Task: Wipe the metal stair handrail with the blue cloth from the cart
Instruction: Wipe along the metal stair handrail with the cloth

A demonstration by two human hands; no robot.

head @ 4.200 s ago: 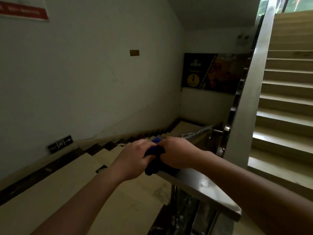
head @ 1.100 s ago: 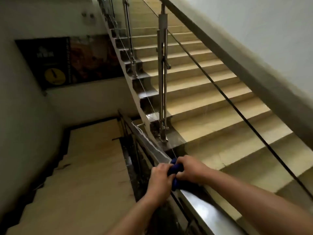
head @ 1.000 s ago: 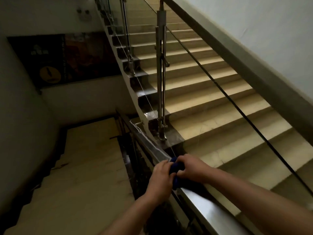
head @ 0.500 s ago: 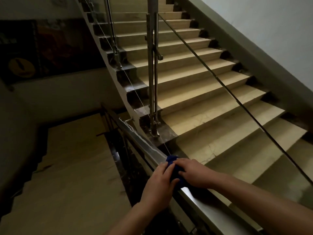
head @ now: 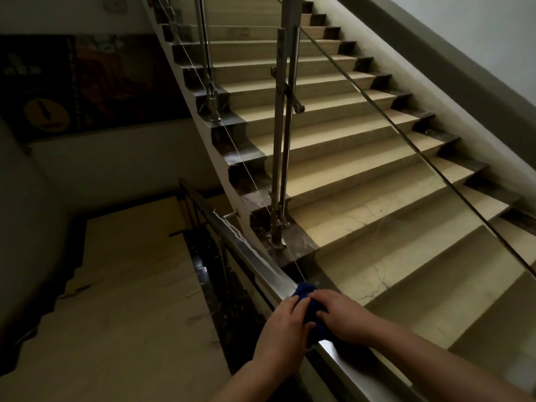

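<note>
Blue cloth sits bunched on the metal handrail, clamped between your left hand and right hand, which are pressed together. Keep both palms wrapped over the rail's edges as you slide. Ahead of your hands the rail runs clear downward; glass panel stands just right.

Ahead of the two hands, which cover the blue cloth, the top of the metal handrail runs bare down toward the lower landing, so a hand could slide along it. To its right, near the rail, a steel baluster post stands on the dark stair end, with a glass panel beyond. Left of the rail the space above the descending steps is open.
</note>
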